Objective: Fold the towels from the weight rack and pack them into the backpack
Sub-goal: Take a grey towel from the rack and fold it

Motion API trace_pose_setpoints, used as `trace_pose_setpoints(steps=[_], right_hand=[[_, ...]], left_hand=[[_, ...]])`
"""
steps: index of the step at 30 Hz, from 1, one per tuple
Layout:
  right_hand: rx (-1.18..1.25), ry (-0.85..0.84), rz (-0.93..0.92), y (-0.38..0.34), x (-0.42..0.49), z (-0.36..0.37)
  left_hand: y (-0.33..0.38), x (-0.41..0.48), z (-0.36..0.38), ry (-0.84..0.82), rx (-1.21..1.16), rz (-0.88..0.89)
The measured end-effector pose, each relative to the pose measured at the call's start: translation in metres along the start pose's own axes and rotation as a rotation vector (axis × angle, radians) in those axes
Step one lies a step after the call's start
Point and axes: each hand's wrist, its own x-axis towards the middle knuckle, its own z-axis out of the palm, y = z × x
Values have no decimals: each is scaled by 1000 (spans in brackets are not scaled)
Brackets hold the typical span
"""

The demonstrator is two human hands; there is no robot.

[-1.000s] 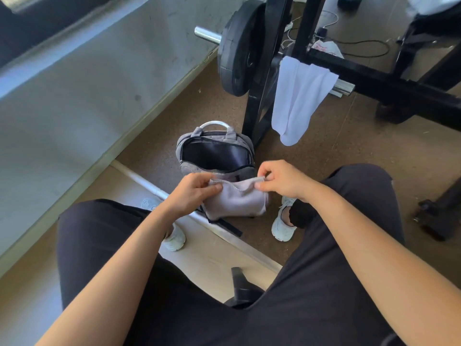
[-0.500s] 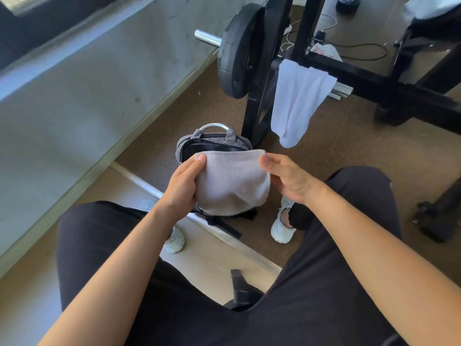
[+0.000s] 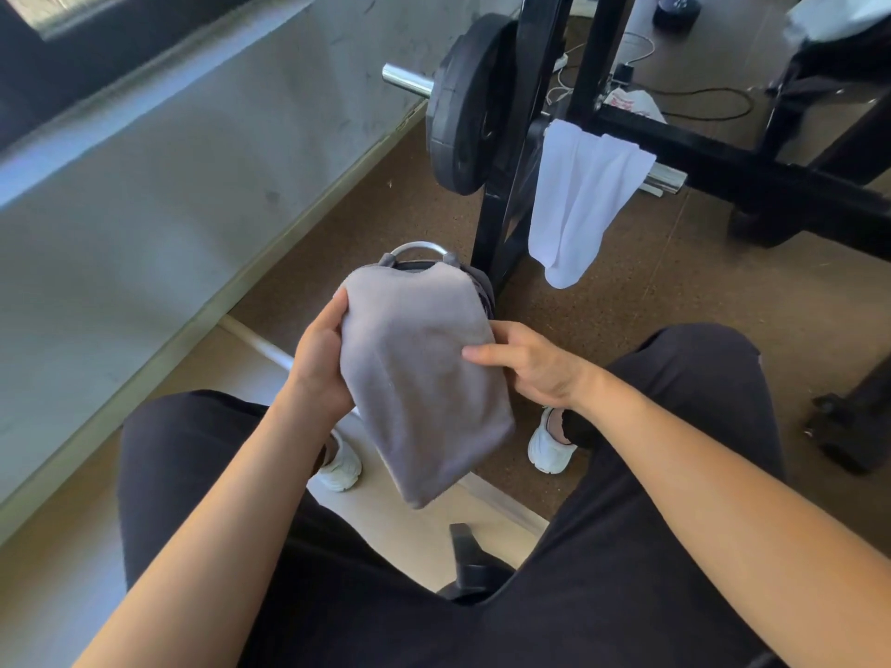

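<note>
both hands clamp a folded grey towel (image 3: 419, 392), left hand (image 3: 320, 359) on its left edge, right hand (image 3: 528, 366) on its right. just beyond the grip, the backpack (image 3: 475, 282) peeks out. a white towel (image 3: 581, 195) hangs on the weight rack (image 3: 506, 185) farther off.

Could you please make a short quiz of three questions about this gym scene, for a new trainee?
1. True or false: both hands hold the grey towel.
2. Where does the white towel hang? A) on the weight rack B) on the person's knee C) inside the backpack
3. Fill in: the grey towel hides most of the ____ on the floor behind it.

Key:
1. True: the left hand grips its left edge, the right hand its right edge.
2. A
3. backpack
</note>
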Motion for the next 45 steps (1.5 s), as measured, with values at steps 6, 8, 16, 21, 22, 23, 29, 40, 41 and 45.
trace_pose_setpoints(steps=[6,8,16,21,22,23,29,40,41,45], right_hand=[[82,59,-51,2,0,7],[117,111,-73,2,-1,8],[340,292,-125,-6,0,1],[172,404,-63,0,2,-7],[122,423,-51,1,2,-8],[71,445,-41,3,2,-9],[-185,397,-113,5,-1,-13],[-805,382,-139,6,-1,-8],[-809,391,-140,5,-1,-8],[-715,434,-127,5,0,-12]], left_hand=[[-8,10,-11,159,-88,-80],[-13,14,-15,172,-132,-116],[-33,7,-11,-44,203,-205],[-44,9,-9,38,532,113],[-44,7,-8,45,565,168],[-44,5,-9,60,603,217],[-45,13,-21,302,1031,522],[-33,6,-24,10,833,557],[-32,5,-24,-29,809,549],[-28,3,-24,-183,711,435]])
